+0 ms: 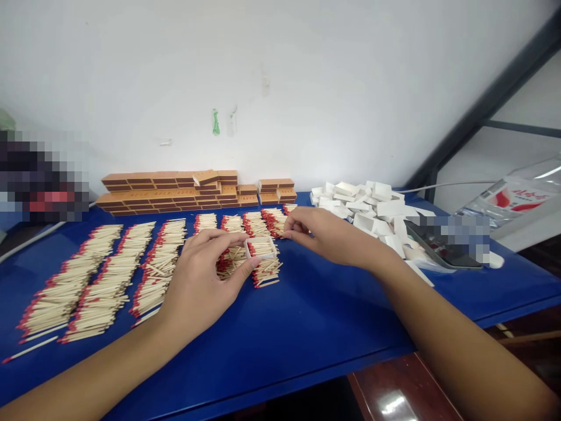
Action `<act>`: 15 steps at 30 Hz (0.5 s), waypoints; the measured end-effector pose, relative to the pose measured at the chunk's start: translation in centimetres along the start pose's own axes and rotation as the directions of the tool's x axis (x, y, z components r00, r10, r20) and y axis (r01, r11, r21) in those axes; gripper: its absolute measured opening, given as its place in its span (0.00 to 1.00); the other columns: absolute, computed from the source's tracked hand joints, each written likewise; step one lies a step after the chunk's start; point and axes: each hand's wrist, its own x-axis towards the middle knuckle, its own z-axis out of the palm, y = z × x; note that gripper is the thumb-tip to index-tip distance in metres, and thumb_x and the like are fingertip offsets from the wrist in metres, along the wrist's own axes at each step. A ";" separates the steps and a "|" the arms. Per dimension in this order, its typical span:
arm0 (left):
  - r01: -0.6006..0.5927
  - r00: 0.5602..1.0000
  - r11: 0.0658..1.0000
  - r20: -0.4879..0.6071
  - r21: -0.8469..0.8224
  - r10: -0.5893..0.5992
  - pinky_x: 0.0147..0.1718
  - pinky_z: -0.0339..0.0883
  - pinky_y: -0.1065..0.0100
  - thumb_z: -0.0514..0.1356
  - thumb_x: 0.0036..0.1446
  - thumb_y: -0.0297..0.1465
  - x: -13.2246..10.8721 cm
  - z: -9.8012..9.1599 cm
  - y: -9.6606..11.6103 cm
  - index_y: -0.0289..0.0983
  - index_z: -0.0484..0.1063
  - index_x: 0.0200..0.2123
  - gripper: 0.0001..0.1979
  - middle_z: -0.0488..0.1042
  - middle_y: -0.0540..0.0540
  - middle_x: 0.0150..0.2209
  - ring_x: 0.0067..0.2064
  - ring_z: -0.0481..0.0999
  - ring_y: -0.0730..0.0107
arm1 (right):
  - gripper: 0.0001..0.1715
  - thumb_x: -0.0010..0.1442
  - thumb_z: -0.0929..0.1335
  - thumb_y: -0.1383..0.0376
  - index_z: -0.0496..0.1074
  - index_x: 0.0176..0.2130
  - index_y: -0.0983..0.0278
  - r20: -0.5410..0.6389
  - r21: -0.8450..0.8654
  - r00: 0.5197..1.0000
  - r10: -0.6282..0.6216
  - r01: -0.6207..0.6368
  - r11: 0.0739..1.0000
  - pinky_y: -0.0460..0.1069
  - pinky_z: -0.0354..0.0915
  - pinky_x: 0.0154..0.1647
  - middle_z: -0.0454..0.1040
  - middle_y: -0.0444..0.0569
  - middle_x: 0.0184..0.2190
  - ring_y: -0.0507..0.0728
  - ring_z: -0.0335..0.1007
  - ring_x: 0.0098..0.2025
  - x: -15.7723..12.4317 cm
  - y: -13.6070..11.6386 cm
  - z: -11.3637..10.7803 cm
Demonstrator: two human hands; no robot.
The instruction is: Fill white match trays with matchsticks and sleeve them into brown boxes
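Now the left hand (205, 275) holds a small white card tray (261, 238) full of thin wooden sticks (262, 248) with red tips. The right hand (326, 234) pinches the match pile (272, 221).

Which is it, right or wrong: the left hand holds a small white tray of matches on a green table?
Wrong: the table is blue, as the head view shows. The left hand does hold the white tray of matches.

Nothing is legible: the red print on the plastic bag (512, 199) is too blurred to read.
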 end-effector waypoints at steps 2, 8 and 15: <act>-0.004 1.000 1.000 0.003 0.004 0.004 0.54 0.71 0.53 0.68 0.62 0.42 0.0 0.0 0.0 0.44 0.79 0.49 0.15 0.80 0.46 0.46 0.50 0.79 0.57 | 0.10 0.71 0.65 0.61 0.69 0.36 0.62 -0.071 0.066 0.996 -0.048 0.052 0.996 0.48 0.57 0.34 0.73 0.46 0.34 0.53 0.65 0.33 -0.1 -0.7 -0.2; -0.015 1.000 1.000 0.019 0.017 0.015 0.54 0.71 0.53 0.69 0.61 0.43 0.0 0.0 -0.1 0.44 0.80 0.48 0.15 0.82 0.47 0.46 0.50 0.79 0.56 | 0.07 0.71 0.65 0.64 0.69 0.38 0.62 -0.082 0.141 0.980 -0.180 0.190 0.972 0.48 0.56 0.35 0.72 0.44 0.33 0.52 0.63 0.33 -0.3 -2.3 0.8; -0.089 0.996 0.996 0.022 0.011 0.089 0.53 0.71 0.53 0.68 0.62 0.43 0.1 0.1 0.2 0.44 0.79 0.48 0.14 0.81 0.47 0.46 0.49 0.79 0.57 | 0.09 0.72 0.65 0.63 0.71 0.39 0.62 -0.085 0.113 0.976 -0.201 0.209 0.971 0.49 0.55 0.36 0.71 0.44 0.32 0.53 0.63 0.33 -0.2 -2.5 1.7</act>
